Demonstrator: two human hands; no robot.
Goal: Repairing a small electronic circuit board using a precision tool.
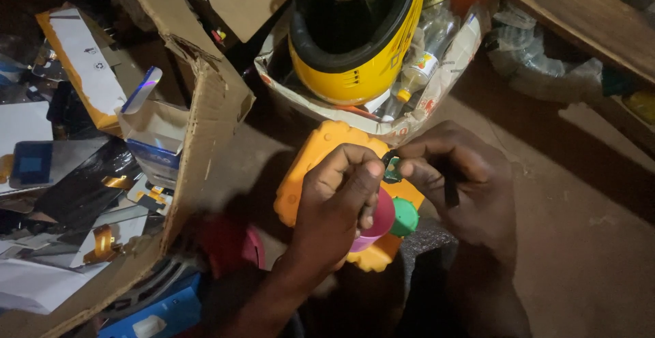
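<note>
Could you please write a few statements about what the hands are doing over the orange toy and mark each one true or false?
1. Both hands pinch a small dark part. True.
2. The toy under the hands is blue. False: it is orange.
3. A yellow helmet sits beyond the toy. True.
4. The left hand rests flat on the floor. False: it is raised over the toy.
5. The right hand is inside the cardboard box. False: it is at the toy.

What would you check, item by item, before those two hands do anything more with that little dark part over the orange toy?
1. Small dark part pinched between both hands: ok.
2. Left hand fingertips on it: ok.
3. Right hand gripping it: ok.
4. Orange toy resting steady underneath: cannot tell.
5. Pink knob and green knob uncovered: not ok, the left hand overlaps the pink one.
6. Lighting: not ok, dim.
</note>
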